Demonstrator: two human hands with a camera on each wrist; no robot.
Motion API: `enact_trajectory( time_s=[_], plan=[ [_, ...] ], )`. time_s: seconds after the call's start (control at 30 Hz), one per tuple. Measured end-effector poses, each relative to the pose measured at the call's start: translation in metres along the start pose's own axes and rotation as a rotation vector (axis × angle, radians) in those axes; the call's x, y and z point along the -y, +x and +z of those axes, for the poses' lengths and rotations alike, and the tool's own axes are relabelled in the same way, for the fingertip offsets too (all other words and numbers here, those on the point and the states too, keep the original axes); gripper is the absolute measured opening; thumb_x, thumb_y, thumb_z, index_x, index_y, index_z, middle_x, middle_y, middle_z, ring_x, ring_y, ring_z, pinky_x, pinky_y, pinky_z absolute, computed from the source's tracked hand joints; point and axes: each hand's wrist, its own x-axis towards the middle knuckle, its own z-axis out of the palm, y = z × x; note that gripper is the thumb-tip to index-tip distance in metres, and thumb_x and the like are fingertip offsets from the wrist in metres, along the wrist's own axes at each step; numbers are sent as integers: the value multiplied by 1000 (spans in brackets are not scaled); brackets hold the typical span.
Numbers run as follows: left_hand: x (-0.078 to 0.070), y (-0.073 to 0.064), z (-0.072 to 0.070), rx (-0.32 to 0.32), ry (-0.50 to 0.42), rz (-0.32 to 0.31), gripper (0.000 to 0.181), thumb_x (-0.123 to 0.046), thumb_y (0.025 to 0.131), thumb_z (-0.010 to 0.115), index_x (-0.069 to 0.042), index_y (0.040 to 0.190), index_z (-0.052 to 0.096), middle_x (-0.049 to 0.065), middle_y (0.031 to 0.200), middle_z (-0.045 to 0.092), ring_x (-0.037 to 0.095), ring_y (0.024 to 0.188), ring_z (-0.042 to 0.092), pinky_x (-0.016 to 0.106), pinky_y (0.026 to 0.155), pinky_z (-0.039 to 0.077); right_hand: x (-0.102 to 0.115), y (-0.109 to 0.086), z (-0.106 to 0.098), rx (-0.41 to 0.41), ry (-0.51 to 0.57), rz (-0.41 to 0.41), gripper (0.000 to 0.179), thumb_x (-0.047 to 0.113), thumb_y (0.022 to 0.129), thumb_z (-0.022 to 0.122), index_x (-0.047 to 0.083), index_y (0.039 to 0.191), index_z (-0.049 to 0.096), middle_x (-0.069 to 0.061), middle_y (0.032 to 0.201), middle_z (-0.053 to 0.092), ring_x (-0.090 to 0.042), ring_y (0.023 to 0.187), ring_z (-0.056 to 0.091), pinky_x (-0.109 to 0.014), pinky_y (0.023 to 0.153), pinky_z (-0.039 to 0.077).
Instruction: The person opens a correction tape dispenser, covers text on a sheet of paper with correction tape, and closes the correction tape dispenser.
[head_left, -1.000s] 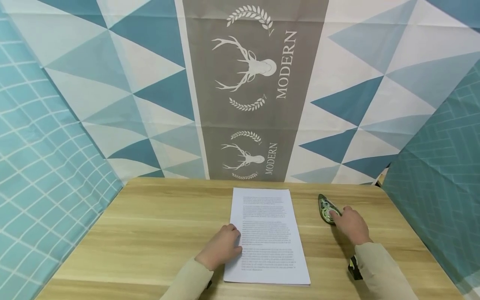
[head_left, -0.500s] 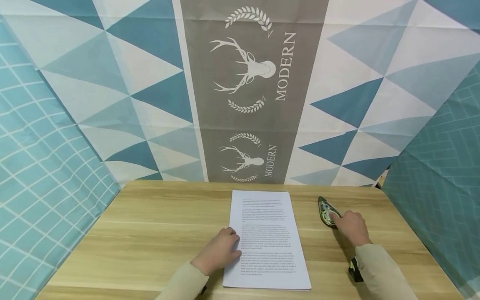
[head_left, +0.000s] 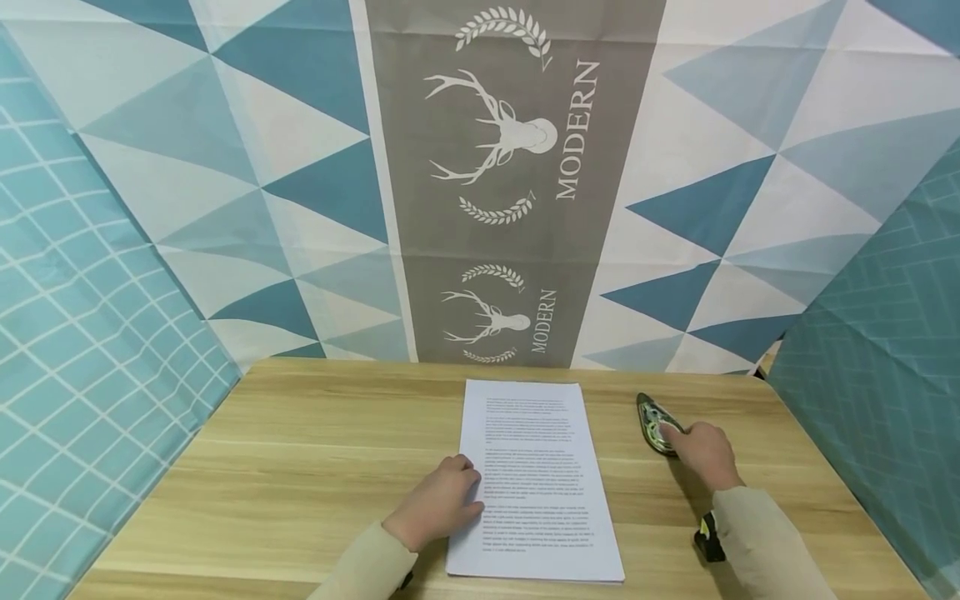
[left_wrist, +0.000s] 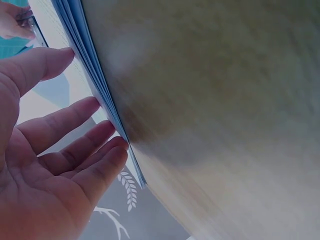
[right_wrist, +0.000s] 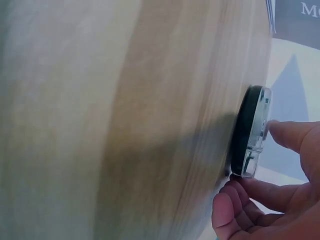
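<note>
A stack of printed paper [head_left: 528, 483] lies on the wooden table in the head view. My left hand [head_left: 438, 504] rests at its left edge; in the left wrist view the spread fingers [left_wrist: 82, 112] and thumb touch the edge of the sheets without curling round them. To the right of the stack is a green correction tape dispenser [head_left: 654, 423], flat on the table. My right hand [head_left: 705, 454] holds its near end. In the right wrist view the thumb lies on the clear upper face of the correction tape [right_wrist: 252, 132], the index finger is against its end, and the other fingers are curled.
The wooden table [head_left: 300, 467] meets a patterned backdrop [head_left: 495, 183] along its far edge. Tiled-print sheets [head_left: 97, 333] hang on the left and right sides. A dark band with a yellow mark [head_left: 708, 537] is under the right sleeve.
The head view shifts slightly. Both hands, the paper stack and the correction tape keep their places.
</note>
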Motion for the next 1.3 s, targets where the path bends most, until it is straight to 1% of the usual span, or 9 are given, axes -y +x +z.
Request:
enact_trajectory(
  time_s=[0.07,0.13,0.23,0.3,0.33,0.6,0.8,1.07,1.3],
  plan=[
    [0,0,0,3,5,-1,35,-28,81,69,1,101,67,10,104,60,20,92,57,33,83,51,0,1,0,7,35,12,47,42,92,49,9,58,47,1,50,39,-14,48,34,-27,46,31],
    [-1,0,0,4,8,-1,35,-28,81,69,1,101,67,10,104,60,20,91,57,32,83,51,1,0,0,6,97,24,46,42,92,51,5,64,50,1,54,42,-13,50,37,-27,48,33],
    [0,1,0,4,16,0,36,-28,80,70,1,102,67,9,103,60,19,91,57,31,82,51,3,-1,-2,14,233,43,52,41,92,53,-11,95,56,-15,76,56,-16,61,51,-28,53,44],
    [0,1,0,3,18,2,36,-28,80,70,1,101,67,9,102,60,19,90,56,31,81,51,6,-1,-3,24,338,52,62,37,93,53,-17,123,44,-27,102,56,-17,75,59,-30,61,51],
    [0,1,-1,1,20,5,36,-28,80,70,0,101,68,8,101,60,19,89,56,31,81,51,7,-1,-3,28,385,58,66,35,93,53,-18,129,37,-30,110,53,-17,78,60,-30,64,53],
    [-1,-1,-1,-4,37,19,36,-29,80,70,0,100,68,9,101,61,19,90,57,31,83,51,11,-2,-6,64,628,95,67,27,97,49,-15,140,19,-29,127,42,-4,84,55,-22,72,53],
    [-2,-2,-3,-7,37,18,37,-30,79,71,1,100,68,9,101,61,20,90,57,32,82,51,17,-9,-11,69,624,59,67,29,98,46,-8,145,16,-28,138,32,-9,97,50,-21,75,51],
    [-5,-4,-8,-25,13,27,36,-27,79,70,2,101,67,10,98,62,20,88,57,32,81,51,26,-19,-18,72,573,2,62,29,97,47,-6,142,23,-24,131,40,-12,94,53,-27,76,50],
    [-3,-5,-13,-66,-69,42,32,-22,77,70,3,98,67,10,97,63,23,89,58,34,82,51,39,-29,-19,70,577,-58,53,24,97,46,-6,138,30,-16,117,49,-9,86,53,-30,73,50]
  ],
)
